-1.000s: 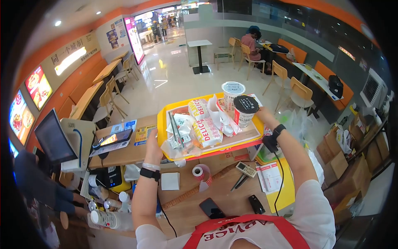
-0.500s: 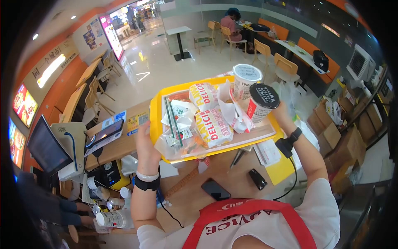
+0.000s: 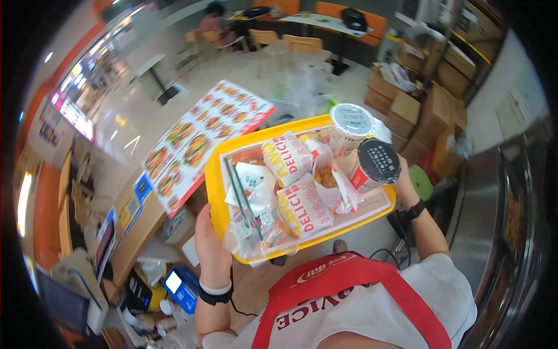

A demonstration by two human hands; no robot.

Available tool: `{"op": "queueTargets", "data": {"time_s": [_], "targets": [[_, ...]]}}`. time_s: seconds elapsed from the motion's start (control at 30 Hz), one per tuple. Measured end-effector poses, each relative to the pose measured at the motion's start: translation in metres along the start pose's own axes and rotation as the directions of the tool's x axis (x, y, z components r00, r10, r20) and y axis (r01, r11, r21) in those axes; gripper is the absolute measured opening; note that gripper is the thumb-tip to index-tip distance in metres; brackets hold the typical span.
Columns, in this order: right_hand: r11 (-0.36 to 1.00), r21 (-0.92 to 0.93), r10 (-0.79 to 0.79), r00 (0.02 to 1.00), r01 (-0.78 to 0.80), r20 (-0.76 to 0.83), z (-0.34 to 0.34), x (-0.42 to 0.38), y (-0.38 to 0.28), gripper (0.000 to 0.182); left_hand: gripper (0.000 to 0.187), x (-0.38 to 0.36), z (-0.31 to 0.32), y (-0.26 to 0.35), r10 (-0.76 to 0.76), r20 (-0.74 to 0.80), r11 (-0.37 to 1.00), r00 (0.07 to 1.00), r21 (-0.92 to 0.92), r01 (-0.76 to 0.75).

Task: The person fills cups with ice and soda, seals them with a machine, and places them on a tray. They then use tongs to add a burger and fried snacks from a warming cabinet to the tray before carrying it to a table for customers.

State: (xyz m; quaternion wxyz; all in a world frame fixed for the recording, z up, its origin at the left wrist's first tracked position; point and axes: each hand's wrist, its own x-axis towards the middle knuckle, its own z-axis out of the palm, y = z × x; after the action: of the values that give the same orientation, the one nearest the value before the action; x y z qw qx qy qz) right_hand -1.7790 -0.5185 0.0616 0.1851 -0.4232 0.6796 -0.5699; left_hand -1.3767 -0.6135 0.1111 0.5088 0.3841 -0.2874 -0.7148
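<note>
A yellow-rimmed tray (image 3: 216, 200) is held up in front of my chest. My left hand (image 3: 212, 247) grips its left edge, thumb upward. My right hand (image 3: 407, 181) grips the right edge, beside a dark-lidded cup (image 3: 378, 163). Behind that cup stands a white-lidded cup (image 3: 351, 125). Two wrapped items, one upper (image 3: 288, 157) and one lower (image 3: 305, 206), lie mid-tray. Beside them an open paper bag (image 3: 328, 180) shows brown food. Green chopsticks (image 3: 241, 195) rest over white packets (image 3: 256, 180) and clear plastic on the tray's left side.
A menu board with food pictures (image 3: 200, 142) lies beyond the tray on the counter (image 3: 142, 224). At lower left are a blue device (image 3: 182, 289) and a monitor (image 3: 61, 302). Cardboard boxes (image 3: 410, 113) stand at right, near a metal cabinet (image 3: 494, 192). A person (image 3: 215, 24) sits far back.
The view has swung right, bringing the menu board, boxes and metal cabinet into view. The counter has shifted left. Both hands still hold the tray, which sits slightly lower in view.
</note>
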Motion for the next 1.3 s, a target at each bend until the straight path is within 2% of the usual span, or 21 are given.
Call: {"op": "queueTargets", "data": {"time_s": [0.07, 0.1, 0.2, 0.23, 0.33, 0.4, 0.47, 0.53, 0.6, 0.7, 0.8, 0.83, 0.87, 0.93, 0.97, 1.0, 1.07, 1.1, 1.2, 1.27, 1.3], "targets": [[0.990, 0.140, 0.010, 0.999, -0.005, -0.035, -0.026, -0.009, 0.015, 0.018, 0.041, 0.006, 0.010, -0.023, -0.038, 0.069, 0.997, 0.997, -0.058, 0.042], [0.997, 0.066, -0.022, 0.997, 0.027, -0.068, -0.040, -0.011, 0.020, 0.015, 0.039, 0.004, 0.023, -0.030, -0.054, 0.030, 0.997, 0.998, -0.050, 0.055], [0.999, 0.030, 0.026, 0.994, -0.023, -0.109, -0.076, -0.010, 0.041, 0.014, 0.034, 0.007, 0.059, -0.049, -0.050, 0.086, 0.999, 0.995, 0.022, 0.049], [1.000, -0.004, -0.013, 0.992, 0.013, -0.125, -0.097, -0.007, 0.045, 0.014, 0.034, 0.010, 0.074, -0.059, -0.074, 0.101, 0.997, 0.992, 0.023, 0.072], [0.998, 0.024, 0.064, 0.981, -0.060, -0.182, -0.153, 0.011, 0.051, 0.013, 0.035, 0.016, 0.132, -0.087, -0.115, 0.085, 0.993, 0.990, 0.004, 0.115], [0.999, 0.029, 0.038, 0.973, -0.032, -0.228, -0.183, 0.024, 0.044, 0.013, 0.031, 0.025, 0.163, -0.104, -0.139, 0.096, 0.990, 0.986, -0.007, 0.140], [0.995, -0.043, 0.074, 0.963, -0.088, -0.258, -0.229, 0.040, 0.055, 0.014, 0.026, 0.026, 0.207, -0.125, -0.150, 0.168, 0.988, 0.974, -0.012, 0.154], [0.992, -0.004, 0.119, 0.951, -0.126, -0.286, -0.261, 0.051, 0.064, 0.014, 0.024, 0.027, 0.248, -0.142, -0.169, 0.198, 0.984, 0.966, -0.017, 0.175], [0.991, -0.021, 0.120, 0.937, -0.134, -0.329, -0.286, 0.060, 0.067, 0.014, 0.025, 0.036, 0.277, -0.158, -0.181, 0.148, 0.983, 0.972, 0.010, 0.182], [0.980, -0.016, 0.178, 0.913, -0.197, -0.368, -0.306, 0.073, 0.086, 0.014, 0.035, 0.056, 0.306, -0.180, -0.240, 0.145, 0.970, 0.960, -0.008, 0.244], [0.980, 0.071, 0.200, 0.904, -0.187, -0.378, -0.322, 0.091, 0.113, 0.013, 0.030, 0.087, 0.324, -0.203, -0.310, 0.199, 0.948, 0.930, -0.009, 0.318], [0.977, 0.100, 0.214, 0.901, -0.190, -0.377, -0.325, 0.099, 0.118, 0.012, 0.030, 0.092, 0.332, -0.211, -0.224, 0.095, 0.974, 0.970, 0.048, 0.220], [0.979, 0.087, 0.205, 0.906, -0.186, -0.370, -0.327, 0.106, 0.125, 0.012, 0.030, 0.097, 0.338, -0.213, -0.215, 0.085, 0.976, 0.973, 0.039, 0.212], [0.985, 0.022, 0.168, 0.917, -0.171, -0.362, -0.330, 0.133, 0.142, 0.011, 0.031, 0.111, 0.352, -0.221, -0.398, 0.211, 0.904, 0.893, -0.074, 0.421], [0.980, 0.093, 0.197, 0.916, -0.175, -0.348, -0.338, 0.143, 0.159, 0.011, 0.033, 0.121, 0.353, -0.238, -0.243, 0.069, 0.970, 0.968, 0.040, 0.241], [0.970, 0.163, 0.226, 0.915, -0.180, -0.335, -0.345, 0.155, 0.165, 0.010, 0.033, 0.129, 0.356, -0.246, -0.239, 0.061, 0.971, 0.969, 0.025, 0.238], [0.982, 0.050, 0.186, 0.920, -0.180, -0.345, -0.352, 0.183, 0.175, 0.009, 0.032, 0.146, 0.368, -0.259, -0.289, 0.067, 0.954, 0.955, -0.061, 0.293], [0.986, -0.013, 0.155, 0.929, -0.169, -0.335, -0.355, 0.197, 0.174, 0.008, 0.031, 0.146, 0.387, -0.256, -0.266, 0.082, 0.963, 0.960, -0.009, 0.268], [0.986, -0.095, 0.103, 0.947, -0.138, -0.306, -0.354, 0.243, 0.198, 0.006, 0.030, 0.176, 0.401, -0.267, -0.279, 0.082, 0.957, 0.957, -0.062, 0.285], [0.973, 0.126, 0.222, 0.937, -0.194, -0.271, -0.357, 0.276, 0.219, 0.005, 0.031, 0.191, 0.407, -0.271, -0.229, 0.041, 0.969, 0.972, -0.087, 0.232], [0.780, 0.542, 0.445, 0.886, -0.312, -0.130, -0.353, 0.301, 0.223, 0.004, 0.032, 0.198, 0.414, -0.271, -0.190, 0.002, 0.977, 0.982, -0.102, 0.189]]}}
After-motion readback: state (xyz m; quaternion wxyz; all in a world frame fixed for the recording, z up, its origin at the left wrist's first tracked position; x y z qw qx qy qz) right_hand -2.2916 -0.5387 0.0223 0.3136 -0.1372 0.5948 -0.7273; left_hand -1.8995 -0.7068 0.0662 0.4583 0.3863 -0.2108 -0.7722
